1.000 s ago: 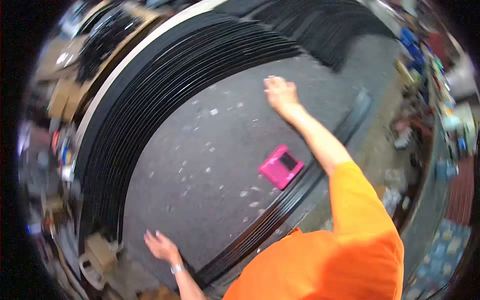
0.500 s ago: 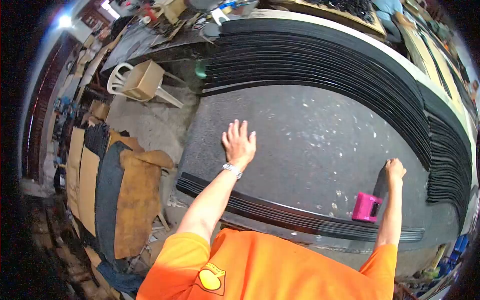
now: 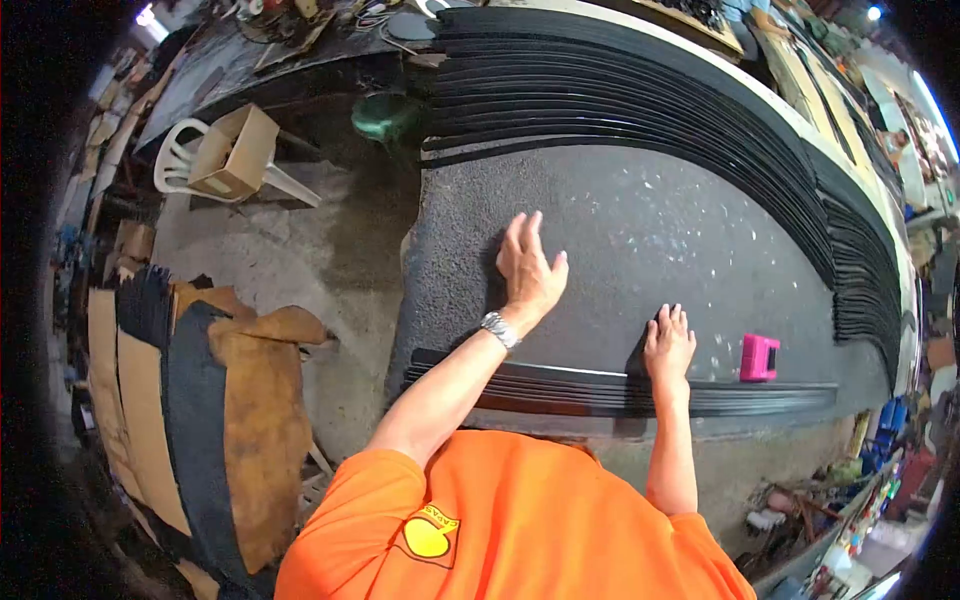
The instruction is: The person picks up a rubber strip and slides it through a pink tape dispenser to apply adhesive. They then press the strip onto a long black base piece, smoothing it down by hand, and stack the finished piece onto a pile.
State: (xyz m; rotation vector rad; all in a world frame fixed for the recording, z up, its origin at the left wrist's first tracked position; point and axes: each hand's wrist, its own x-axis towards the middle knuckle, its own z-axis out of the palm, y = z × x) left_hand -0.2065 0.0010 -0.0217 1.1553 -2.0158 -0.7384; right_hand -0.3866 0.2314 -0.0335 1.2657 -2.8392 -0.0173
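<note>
My left hand, with a metal watch on its wrist, is over the left part of a dark, paint-flecked table, fingers apart and holding nothing. To its right my right hand is spread over the table just beyond the near black strips, also holding nothing. Whether either palm touches the surface I cannot tell. A pink object stands right of my right hand, beside those strips. Long black strips lie in a curved stack along the table's far side, with another bundle at the right.
On the left, a white plastic chair bears an open cardboard box. Brown and dark sheets are piled at the lower left. A green basin is by the table's far left corner. Part of another person shows at the top right.
My right hand has moved left, away from the right side of the table, and its fingers have opened out. My left hand has shifted right. The view has turned too.
</note>
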